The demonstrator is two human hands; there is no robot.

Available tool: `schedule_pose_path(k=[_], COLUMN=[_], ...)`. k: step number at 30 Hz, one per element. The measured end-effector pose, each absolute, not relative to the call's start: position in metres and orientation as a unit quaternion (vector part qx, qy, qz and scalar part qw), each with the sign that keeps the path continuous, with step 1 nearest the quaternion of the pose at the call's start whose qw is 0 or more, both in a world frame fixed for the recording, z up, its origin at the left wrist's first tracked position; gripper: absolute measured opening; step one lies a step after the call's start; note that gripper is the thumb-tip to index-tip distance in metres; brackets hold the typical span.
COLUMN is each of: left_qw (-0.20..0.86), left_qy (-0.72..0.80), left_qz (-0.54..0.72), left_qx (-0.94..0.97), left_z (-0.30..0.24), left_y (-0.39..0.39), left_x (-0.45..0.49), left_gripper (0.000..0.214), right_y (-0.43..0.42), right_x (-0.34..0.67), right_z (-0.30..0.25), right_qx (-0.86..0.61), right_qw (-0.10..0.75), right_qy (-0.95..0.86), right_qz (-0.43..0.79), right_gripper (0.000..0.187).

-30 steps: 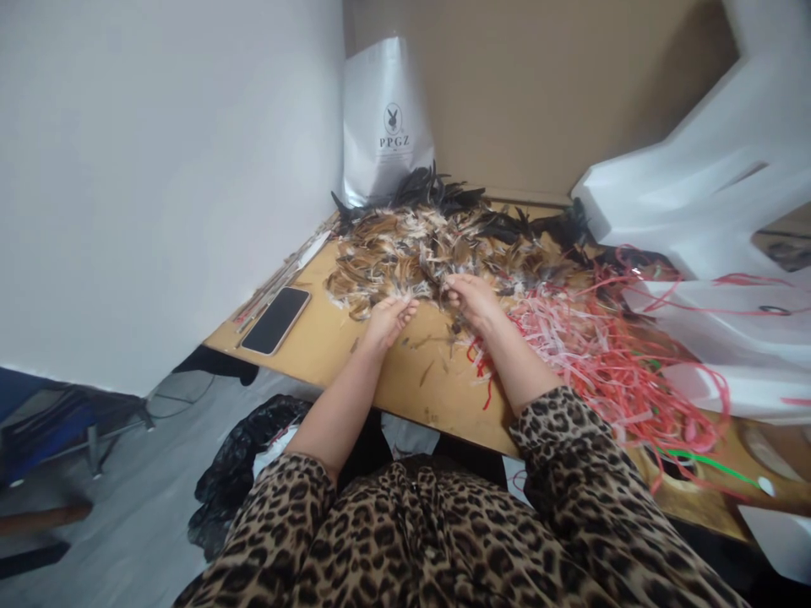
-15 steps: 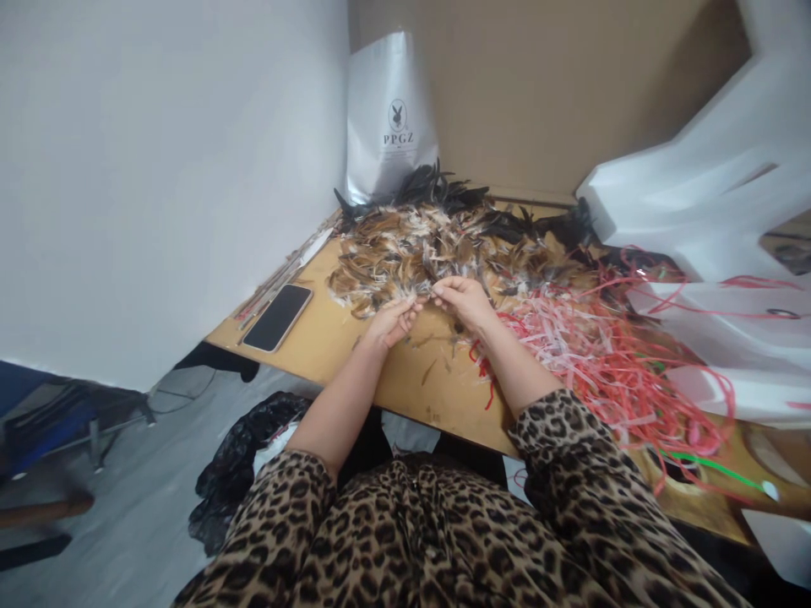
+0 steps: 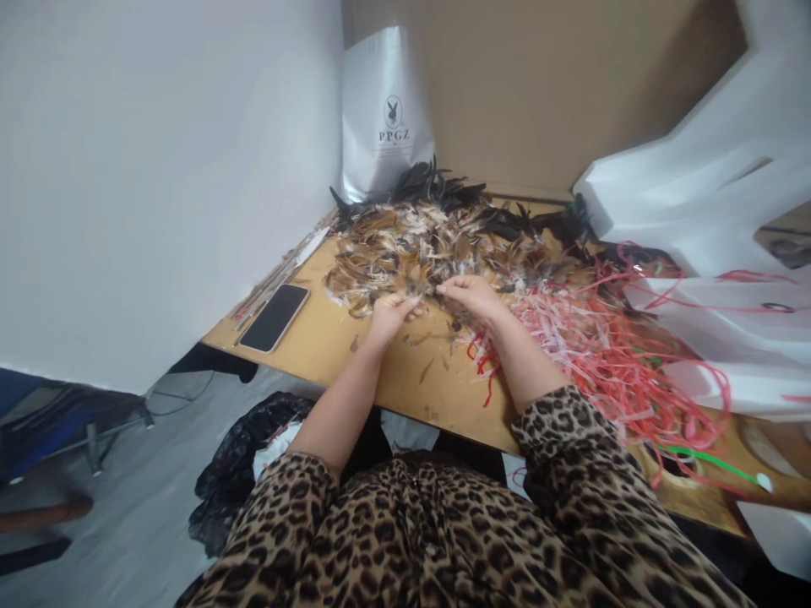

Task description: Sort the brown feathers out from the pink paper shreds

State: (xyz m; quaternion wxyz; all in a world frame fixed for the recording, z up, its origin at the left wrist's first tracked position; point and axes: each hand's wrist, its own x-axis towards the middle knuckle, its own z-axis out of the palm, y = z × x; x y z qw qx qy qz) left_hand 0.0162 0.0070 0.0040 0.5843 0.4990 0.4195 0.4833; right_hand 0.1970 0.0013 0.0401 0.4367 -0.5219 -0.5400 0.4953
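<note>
My left hand (image 3: pixel 393 316) is closed in a pinch at the near edge of a pile of brown, white and black feathers (image 3: pixel 393 241). A feather with a pale base seems to be between its fingertips, though it blends into the pile behind. To the right, my right hand (image 3: pixel 474 295) pinches thumb against forefinger, close to the left fingertips but apart from them. What it holds, if anything, is too small to make out. Loose feather bits lie on the wooden table (image 3: pixel 329 338) below the hands.
A phone (image 3: pixel 274 317) lies on the table's left side. Red and pink ribbon strips (image 3: pixel 608 355) are heaped on the right, beside white sheet-like pieces (image 3: pixel 684 186). A silver bag (image 3: pixel 386 118) stands behind the feathers. A black plastic bag (image 3: pixel 244 464) is on the floor.
My hands have drawn slightly apart, the right one shifting a little to the right. The left fingers are still pinched. The view has shifted slightly.
</note>
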Motion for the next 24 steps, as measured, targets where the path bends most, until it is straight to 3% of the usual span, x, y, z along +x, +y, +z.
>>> schedule_pose_path(k=[8, 11, 17, 24], left_qw=[0.569, 0.591, 0.689, 0.736], left_qy=[0.422, 0.412, 0.383, 0.361], left_qz=[0.479, 0.486, 0.474, 0.451], left_qx=[0.518, 0.494, 0.393, 0.354], left_z=[0.003, 0.0, -0.003, -0.001], left_y=[0.007, 0.008, 0.01, 0.009], left_x=[0.017, 0.017, 0.014, 0.014], left_gripper=[0.016, 0.019, 0.02, 0.015], right_y=[-0.004, -0.005, -0.003, -0.003], right_x=[0.188, 0.183, 0.174, 0.158], right_z=[0.042, 0.037, 0.034, 0.029], right_qx=[-0.504, -0.517, -0.47, -0.437], right_qw=[0.296, 0.326, 0.467, 0.525], right_qy=[-0.655, -0.6, -0.449, -0.364], right_qz=[0.478, 0.516, 0.6, 0.633], right_gripper=[0.022, 0.02, 0.028, 0.032])
